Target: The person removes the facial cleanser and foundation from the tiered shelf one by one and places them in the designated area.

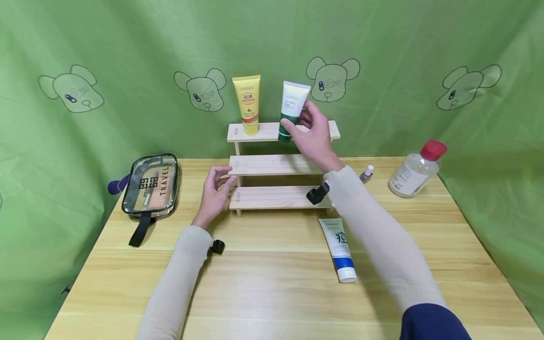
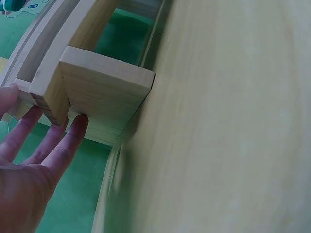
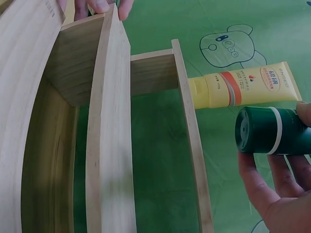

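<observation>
My right hand (image 1: 315, 137) grips a white-and-green squeeze tube (image 1: 294, 100), its green cap (image 3: 257, 130) pointing down, at the top tier of a three-tier wooden display rack (image 1: 272, 198). In the right wrist view, that cap is beyond the top board's edge, apart from the wood. A yellow squeeze tube (image 1: 248, 105) stands cap-down at the left of the top tier. At the rack's left side, my left hand (image 1: 214, 194) holds the end of the middle board (image 2: 53, 92) between thumb and fingers.
A white tube with a blue band (image 1: 337, 248) lies before the rack's right end. Right of the rack are a small bottle (image 1: 367, 174) and a clear red-capped bottle (image 1: 412, 174). A clear travel pouch (image 1: 153, 189) lies left, a purple object (image 1: 118, 184) behind it. Green cloth (image 1: 272, 38) hangs behind.
</observation>
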A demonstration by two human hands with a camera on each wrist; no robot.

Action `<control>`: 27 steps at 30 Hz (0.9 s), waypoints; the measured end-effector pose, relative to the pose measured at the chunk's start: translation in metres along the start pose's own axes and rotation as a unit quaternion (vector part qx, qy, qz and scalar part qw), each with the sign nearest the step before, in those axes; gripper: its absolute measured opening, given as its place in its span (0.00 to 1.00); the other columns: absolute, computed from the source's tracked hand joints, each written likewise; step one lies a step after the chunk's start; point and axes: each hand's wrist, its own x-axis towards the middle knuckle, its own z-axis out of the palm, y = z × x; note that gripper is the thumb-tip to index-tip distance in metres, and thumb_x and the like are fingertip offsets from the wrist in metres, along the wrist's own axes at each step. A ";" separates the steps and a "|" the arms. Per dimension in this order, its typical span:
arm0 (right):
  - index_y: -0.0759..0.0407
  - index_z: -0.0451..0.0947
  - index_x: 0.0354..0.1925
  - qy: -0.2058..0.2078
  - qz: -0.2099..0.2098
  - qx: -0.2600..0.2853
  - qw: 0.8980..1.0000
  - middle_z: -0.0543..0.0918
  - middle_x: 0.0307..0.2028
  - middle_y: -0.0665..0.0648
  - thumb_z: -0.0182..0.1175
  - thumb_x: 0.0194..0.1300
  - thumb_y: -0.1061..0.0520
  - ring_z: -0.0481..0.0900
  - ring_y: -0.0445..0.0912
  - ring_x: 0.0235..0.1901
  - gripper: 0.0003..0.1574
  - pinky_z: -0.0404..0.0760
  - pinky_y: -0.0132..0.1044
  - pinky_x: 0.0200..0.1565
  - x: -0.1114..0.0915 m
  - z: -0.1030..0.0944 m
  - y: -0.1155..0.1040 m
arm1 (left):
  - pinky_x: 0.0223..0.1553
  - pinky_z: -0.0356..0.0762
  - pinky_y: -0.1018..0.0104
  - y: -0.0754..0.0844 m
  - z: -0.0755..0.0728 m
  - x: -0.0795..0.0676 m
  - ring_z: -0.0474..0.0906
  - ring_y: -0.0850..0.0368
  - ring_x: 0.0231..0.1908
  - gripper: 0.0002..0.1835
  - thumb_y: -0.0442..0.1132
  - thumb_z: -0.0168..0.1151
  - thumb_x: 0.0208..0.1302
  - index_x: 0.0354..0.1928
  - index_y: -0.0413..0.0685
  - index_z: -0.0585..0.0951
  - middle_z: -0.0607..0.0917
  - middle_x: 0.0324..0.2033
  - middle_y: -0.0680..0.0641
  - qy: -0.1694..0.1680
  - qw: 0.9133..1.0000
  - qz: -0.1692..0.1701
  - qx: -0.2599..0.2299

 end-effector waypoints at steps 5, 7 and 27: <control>0.63 0.73 0.71 0.004 0.008 0.002 1.000 0.87 0.63 0.66 0.71 0.74 0.62 0.86 0.55 0.61 0.32 0.85 0.42 0.72 -0.007 -0.006 0.001 | 0.62 0.92 0.57 0.001 0.000 -0.001 0.83 0.33 0.62 0.18 0.30 0.62 0.80 0.66 0.35 0.72 0.80 0.68 0.36 0.003 1.000 -0.006 0.001; 0.62 0.73 0.72 0.003 0.016 0.002 1.000 0.87 0.64 0.66 0.71 0.74 0.61 0.86 0.55 0.61 0.33 0.85 0.43 0.72 -0.010 -0.009 0.002 | 0.62 0.92 0.55 0.002 0.000 -0.001 0.83 0.34 0.62 0.18 0.31 0.62 0.80 0.66 0.35 0.73 0.80 0.68 0.36 0.004 1.000 -0.009 0.000; 0.61 0.74 0.71 -0.010 0.034 -0.027 0.999 0.87 0.64 0.66 0.71 0.74 0.61 0.86 0.55 0.63 0.32 0.82 0.48 0.76 -0.042 -0.035 0.018 | 0.63 0.91 0.52 0.002 0.000 -0.001 0.82 0.32 0.63 0.18 0.31 0.62 0.80 0.66 0.36 0.73 0.80 0.69 0.36 0.003 1.000 -0.010 -0.002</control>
